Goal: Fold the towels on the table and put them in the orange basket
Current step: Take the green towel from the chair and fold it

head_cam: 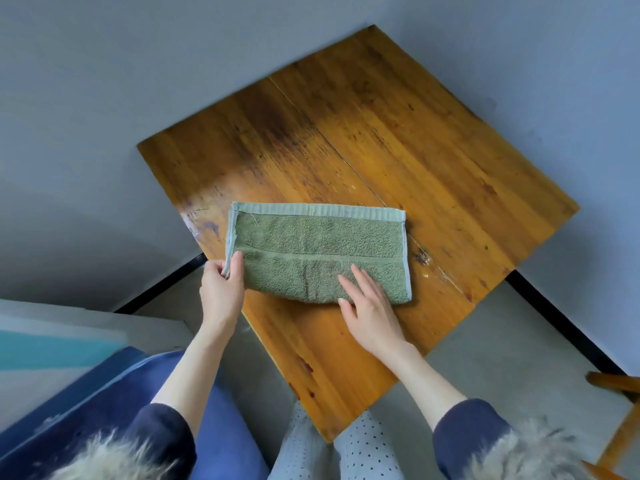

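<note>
A green towel [318, 244], folded into a long rectangle with a pale woven band along its far edge, lies on the wooden table [433, 161] near the front left side. My left hand [221, 289] pinches the towel's near left corner at the table's edge. With straight fingers, my right hand [367, 303] presses flat on the towel's near edge, right of centre. No orange basket is in view.
The table stands in a corner between grey walls. A blue seat [104, 393] is at the lower left, beside a white and teal surface [52, 344]. A wooden chair part [620, 403] shows at the lower right over the grey floor.
</note>
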